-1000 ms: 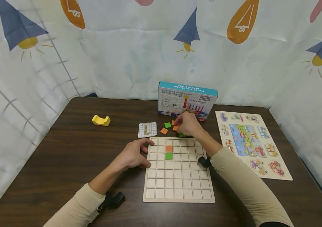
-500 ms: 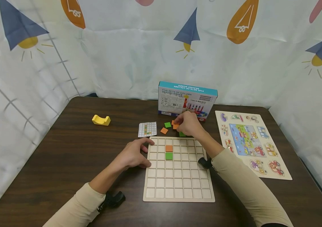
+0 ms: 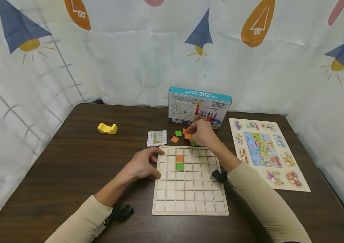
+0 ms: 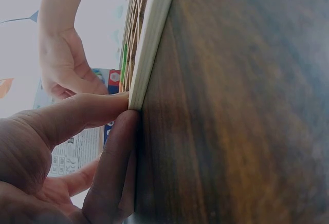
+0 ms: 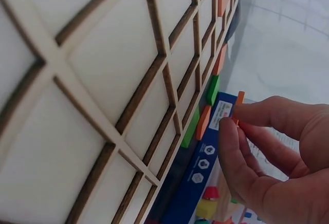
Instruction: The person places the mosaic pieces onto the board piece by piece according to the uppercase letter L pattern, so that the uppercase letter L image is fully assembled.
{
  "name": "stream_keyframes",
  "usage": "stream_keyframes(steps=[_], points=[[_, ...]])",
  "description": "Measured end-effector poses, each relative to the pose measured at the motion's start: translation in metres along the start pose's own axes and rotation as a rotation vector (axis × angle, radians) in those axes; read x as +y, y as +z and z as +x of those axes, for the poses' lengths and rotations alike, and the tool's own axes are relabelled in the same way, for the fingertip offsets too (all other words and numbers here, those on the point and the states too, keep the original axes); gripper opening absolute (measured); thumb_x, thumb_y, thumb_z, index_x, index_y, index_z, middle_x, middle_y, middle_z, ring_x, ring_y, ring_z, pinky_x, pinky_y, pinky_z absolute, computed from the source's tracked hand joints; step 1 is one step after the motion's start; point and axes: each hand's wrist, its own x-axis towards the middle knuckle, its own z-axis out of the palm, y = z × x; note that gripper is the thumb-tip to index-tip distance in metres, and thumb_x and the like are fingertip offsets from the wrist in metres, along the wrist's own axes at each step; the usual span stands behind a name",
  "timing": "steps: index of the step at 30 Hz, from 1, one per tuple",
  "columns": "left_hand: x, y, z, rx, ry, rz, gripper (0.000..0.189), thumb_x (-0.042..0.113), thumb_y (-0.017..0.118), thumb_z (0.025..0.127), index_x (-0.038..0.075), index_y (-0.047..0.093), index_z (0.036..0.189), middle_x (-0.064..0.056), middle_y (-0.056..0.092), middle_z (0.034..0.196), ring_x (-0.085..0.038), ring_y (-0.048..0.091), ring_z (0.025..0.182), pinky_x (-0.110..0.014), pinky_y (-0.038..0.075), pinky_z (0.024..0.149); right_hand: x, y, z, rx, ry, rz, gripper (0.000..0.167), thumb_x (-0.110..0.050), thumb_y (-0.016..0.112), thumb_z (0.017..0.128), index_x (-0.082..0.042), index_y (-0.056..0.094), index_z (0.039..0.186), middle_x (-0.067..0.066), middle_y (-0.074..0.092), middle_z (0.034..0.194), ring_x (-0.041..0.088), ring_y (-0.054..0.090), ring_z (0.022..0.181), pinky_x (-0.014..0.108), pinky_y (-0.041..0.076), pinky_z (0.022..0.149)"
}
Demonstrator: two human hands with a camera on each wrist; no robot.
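A pale wooden grid board (image 3: 190,195) lies in front of me. In one of its columns an orange tile (image 3: 179,158) sits directly behind a green tile (image 3: 179,166). My left hand (image 3: 143,165) touches the board's left edge, thumb and forefinger spread along it; in the left wrist view the fingertips (image 4: 123,124) are right at that edge. Beyond the far side, my right hand (image 3: 203,133) pinches an orange square tile (image 5: 240,98) between thumb and finger. Loose orange tiles (image 3: 174,139) and green tiles (image 3: 178,133) lie about it, some partly hidden by the hand.
A small card (image 3: 156,138) printed with a coloured grid lies behind the board's far left corner. A cardboard box (image 3: 199,104) stands behind the tiles. To the right is a wooden picture puzzle (image 3: 269,155); a yellow curved block (image 3: 107,128) rests at the left.
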Motion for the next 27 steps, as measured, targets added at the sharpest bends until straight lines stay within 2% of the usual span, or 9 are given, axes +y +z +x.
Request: stream_keyframes(steps=[3,10,17,27], points=[[0.0,0.0,-0.001,-0.004,0.0,-0.015,0.077,-0.008,0.089,0.065,0.017,0.065,0.133,-0.013,0.059,0.111,-0.024,0.062,0.078,-0.034,0.058,0.06,0.0,-0.001,-0.003,0.007,-0.027,0.002,0.022,0.0,0.08,0.082,-0.009,0.081,0.102,0.005,0.078,0.102,0.024,0.068,0.093,0.038,0.058,0.078],[0.001,-0.001,-0.001,-0.008,-0.004,-0.017,0.077,-0.007,0.09,0.066,0.017,0.064,0.134,-0.014,0.059,0.111,-0.023,0.063,0.078,-0.033,0.058,0.06,-0.001,-0.003,-0.011,0.012,-0.062,0.007,0.022,-0.001,0.078,0.083,-0.008,0.081,0.104,0.007,0.078,0.102,0.023,0.069,0.089,0.037,0.057,0.076],[0.0,0.0,-0.001,-0.012,-0.003,-0.029,0.077,-0.009,0.089,0.066,0.017,0.064,0.134,-0.015,0.058,0.112,-0.021,0.064,0.072,-0.034,0.059,0.06,-0.003,-0.004,-0.017,0.005,-0.047,0.025,0.023,-0.001,0.077,0.084,-0.009,0.08,0.106,0.007,0.077,0.102,0.021,0.068,0.088,0.036,0.057,0.078],[0.0,0.0,0.0,-0.01,-0.005,-0.012,0.077,-0.007,0.089,0.066,0.018,0.064,0.134,-0.014,0.059,0.112,-0.022,0.063,0.072,-0.034,0.058,0.061,-0.008,-0.004,-0.032,-0.005,-0.046,0.038,0.021,-0.001,0.079,0.085,-0.01,0.08,0.104,0.006,0.074,0.098,0.021,0.066,0.087,0.036,0.056,0.08]])
